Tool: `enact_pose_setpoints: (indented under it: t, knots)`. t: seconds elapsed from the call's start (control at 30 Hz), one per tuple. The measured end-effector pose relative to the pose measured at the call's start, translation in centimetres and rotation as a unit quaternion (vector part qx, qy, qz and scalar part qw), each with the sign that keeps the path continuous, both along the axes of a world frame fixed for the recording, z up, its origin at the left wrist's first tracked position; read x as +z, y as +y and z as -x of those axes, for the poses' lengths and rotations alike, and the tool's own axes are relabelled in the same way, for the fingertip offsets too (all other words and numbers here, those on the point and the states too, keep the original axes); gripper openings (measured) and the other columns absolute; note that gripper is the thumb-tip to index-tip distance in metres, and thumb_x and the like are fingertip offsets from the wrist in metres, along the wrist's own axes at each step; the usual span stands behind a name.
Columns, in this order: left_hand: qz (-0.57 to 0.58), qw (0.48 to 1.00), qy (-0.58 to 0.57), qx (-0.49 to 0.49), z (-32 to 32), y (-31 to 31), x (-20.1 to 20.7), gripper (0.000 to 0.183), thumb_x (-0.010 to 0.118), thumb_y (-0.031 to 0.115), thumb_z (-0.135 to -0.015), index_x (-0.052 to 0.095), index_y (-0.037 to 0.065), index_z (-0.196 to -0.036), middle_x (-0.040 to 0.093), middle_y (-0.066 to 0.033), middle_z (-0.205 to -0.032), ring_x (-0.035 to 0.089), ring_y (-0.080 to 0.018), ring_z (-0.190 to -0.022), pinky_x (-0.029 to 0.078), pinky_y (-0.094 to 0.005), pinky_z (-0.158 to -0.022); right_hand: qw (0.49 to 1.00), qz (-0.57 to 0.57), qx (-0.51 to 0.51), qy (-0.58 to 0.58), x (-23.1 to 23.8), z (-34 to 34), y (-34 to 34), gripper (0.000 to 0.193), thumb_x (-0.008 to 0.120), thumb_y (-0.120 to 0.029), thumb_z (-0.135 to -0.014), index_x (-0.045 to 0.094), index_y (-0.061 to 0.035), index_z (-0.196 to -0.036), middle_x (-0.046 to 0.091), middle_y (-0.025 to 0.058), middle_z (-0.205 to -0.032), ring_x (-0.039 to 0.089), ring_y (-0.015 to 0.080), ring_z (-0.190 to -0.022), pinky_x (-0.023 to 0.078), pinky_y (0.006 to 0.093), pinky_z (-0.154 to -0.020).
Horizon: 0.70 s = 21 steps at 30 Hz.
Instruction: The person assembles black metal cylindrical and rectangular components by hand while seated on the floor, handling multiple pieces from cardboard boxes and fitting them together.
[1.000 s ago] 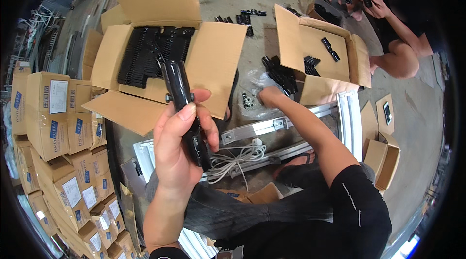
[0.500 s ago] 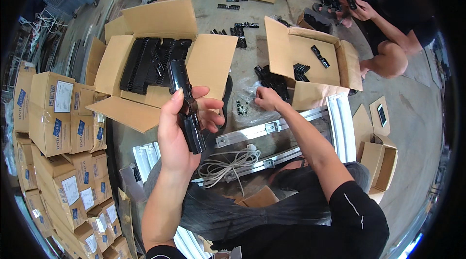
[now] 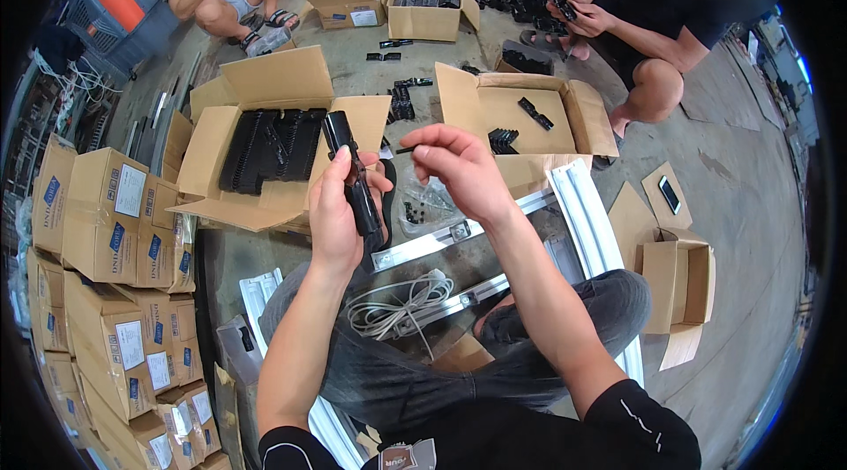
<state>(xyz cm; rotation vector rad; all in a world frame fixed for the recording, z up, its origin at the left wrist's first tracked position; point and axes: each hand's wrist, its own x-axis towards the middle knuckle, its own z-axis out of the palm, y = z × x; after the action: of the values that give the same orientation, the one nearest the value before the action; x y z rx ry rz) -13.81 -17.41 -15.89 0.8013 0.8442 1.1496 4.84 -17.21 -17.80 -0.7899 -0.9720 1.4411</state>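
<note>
Left hand grips a long black part; right hand pinches a small black piece beside its top.

The left hand (image 3: 340,214) is clenched around the black part (image 3: 351,172), held above the lap, long axis near upright, top end tilted slightly left toward the open box (image 3: 265,152). Its lower end is hidden by the palm. The right hand (image 3: 459,172) pinches a small piece (image 3: 404,150), too small to identify. Brown cartons (image 3: 110,214) with white rectangular labels and blue marks are stacked at left.
</note>
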Motion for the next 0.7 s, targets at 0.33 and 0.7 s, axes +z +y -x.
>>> enact_pose_setpoints:
  t: [0.33, 0.7]
  knots:
    - [-0.054, 0.994, 0.086, -0.037, -1.2, -1.1, -1.2, 0.039, 0.054, 0.037, -0.103, 0.062, -0.001, -0.106, 0.067, -0.0062, -0.084, 0.063, -0.0102, -0.069, 0.05, -0.024, -0.061, 0.999, -0.014, 0.005, -0.035, 0.2, 0.6, -4.0, 0.01, 0.067, -0.002, -0.092, 0.06, 0.0011, -0.098, 0.068, 0.0054, -0.088, 0.062, 0.0078, -0.07, 0.051, 0.0226, -0.064]
    - [-0.02, 0.996, 0.076, -0.053, -0.8, 0.2, -3.6, 0.045, 0.049, 0.04, -0.104, 0.058, -0.004, -0.112, 0.068, -0.0162, -0.101, 0.067, -0.0181, -0.085, 0.055, -0.0315, -0.077, 0.999, 0.03, -0.01, -0.002, -2.3, 1.4, -3.5, 0.008, 0.068, -0.002, -0.091, 0.061, -0.0001, -0.093, 0.071, 0.0079, -0.091, 0.059, 0.0071, -0.067, 0.049, 0.0218, -0.06]
